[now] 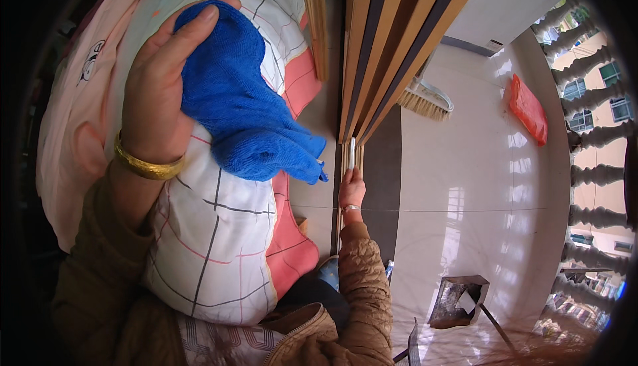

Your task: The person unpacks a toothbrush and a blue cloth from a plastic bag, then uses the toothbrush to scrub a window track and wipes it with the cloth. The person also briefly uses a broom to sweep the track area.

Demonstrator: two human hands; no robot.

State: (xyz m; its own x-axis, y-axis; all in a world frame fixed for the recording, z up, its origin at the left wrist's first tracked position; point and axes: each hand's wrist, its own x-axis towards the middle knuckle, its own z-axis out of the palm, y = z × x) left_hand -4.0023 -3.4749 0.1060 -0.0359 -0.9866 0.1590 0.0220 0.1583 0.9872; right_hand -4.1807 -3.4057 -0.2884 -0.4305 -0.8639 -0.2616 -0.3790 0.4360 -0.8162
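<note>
A blue cloth (239, 97) hangs in folds from my left hand (159, 72), pinched under the thumb. It is held above a white bedspread (234, 271) with a grid pattern and a pink border. Lower down, my right hand (352, 189) grips a slim white stick-like tool (352, 153); what kind it is I cannot tell. The tool's far end lies at the floor track (344, 166), by the bottom of the brown-framed folding or sliding door panels (384, 52).
A broom head (428, 99) rests on the tiled floor (473, 176) right of the panels. Farther right lies a red plastic bag (528, 109), near a stone balustrade (593, 134). A metal dustpan (456, 301) with a handle sits at lower right. A white appliance or cabinet (508, 2) stands at the top.
</note>
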